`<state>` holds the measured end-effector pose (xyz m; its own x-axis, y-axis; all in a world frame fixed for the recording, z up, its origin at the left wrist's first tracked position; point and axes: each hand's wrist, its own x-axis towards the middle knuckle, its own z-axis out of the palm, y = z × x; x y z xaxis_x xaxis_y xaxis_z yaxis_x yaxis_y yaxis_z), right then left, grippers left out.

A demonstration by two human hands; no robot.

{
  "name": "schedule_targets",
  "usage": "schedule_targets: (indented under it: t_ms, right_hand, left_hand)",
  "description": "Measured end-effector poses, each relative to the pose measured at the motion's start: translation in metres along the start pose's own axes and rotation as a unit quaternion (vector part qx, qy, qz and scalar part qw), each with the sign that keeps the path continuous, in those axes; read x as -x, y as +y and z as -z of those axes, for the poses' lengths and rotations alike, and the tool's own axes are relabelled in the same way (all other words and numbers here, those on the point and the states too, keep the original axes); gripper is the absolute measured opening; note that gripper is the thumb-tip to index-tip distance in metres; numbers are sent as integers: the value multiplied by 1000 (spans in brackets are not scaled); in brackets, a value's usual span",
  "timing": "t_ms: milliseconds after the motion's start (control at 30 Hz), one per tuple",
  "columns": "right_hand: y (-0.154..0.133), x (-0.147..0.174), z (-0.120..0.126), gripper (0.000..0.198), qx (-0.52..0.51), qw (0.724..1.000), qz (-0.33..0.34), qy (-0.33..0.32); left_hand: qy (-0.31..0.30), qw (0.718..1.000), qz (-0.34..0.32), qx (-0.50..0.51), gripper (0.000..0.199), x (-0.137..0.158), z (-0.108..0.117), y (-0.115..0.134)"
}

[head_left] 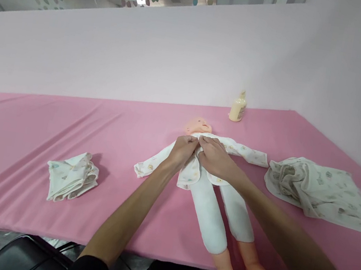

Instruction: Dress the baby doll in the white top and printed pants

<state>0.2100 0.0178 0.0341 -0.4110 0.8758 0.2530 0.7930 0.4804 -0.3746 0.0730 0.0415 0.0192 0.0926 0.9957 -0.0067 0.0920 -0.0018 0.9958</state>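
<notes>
A baby doll (209,214) lies on its back, its head away from me and its feet past the table's near edge. It wears a white printed baby jacket (189,177) with both sleeves spread out to the sides. At the upper chest, my left hand (183,148) pinches the jacket's front edge. My right hand (214,154) is closed on the same front, close beside the left. The fingertips nearly meet, and whatever fastening lies between them is hidden. Below the jacket the doll's white cloth legs and bare plastic feet show.
A folded printed cloth (71,177) lies at the left and a larger crumpled one (319,190) at the right. Near the back wall stands a cream pump bottle (238,108). Pink fabric (123,143) covers the table. A black chair (28,257) is below the near edge.
</notes>
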Motion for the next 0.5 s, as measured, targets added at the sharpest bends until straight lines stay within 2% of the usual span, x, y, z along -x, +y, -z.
schedule_targets:
  t_ms: [133, 267, 400, 500]
  right_hand:
    - [1, 2, -1, 30, 23, 999, 23, -1]
    - [1, 4, 1, 40, 48, 998, 36, -13]
    - [0, 6, 4, 55, 46, 998, 32, -31]
    - [-2, 8, 8, 55, 39, 998, 24, -39]
  left_hand:
    - [-37, 996, 43, 74, 13, -4, 10, 3]
    - [-62, 986, 66, 142, 16, -8, 16, 1]
    - [-72, 986, 62, 139, 14, -8, 17, 0]
    - [-78, 988, 51, 122, 16, -8, 17, -1]
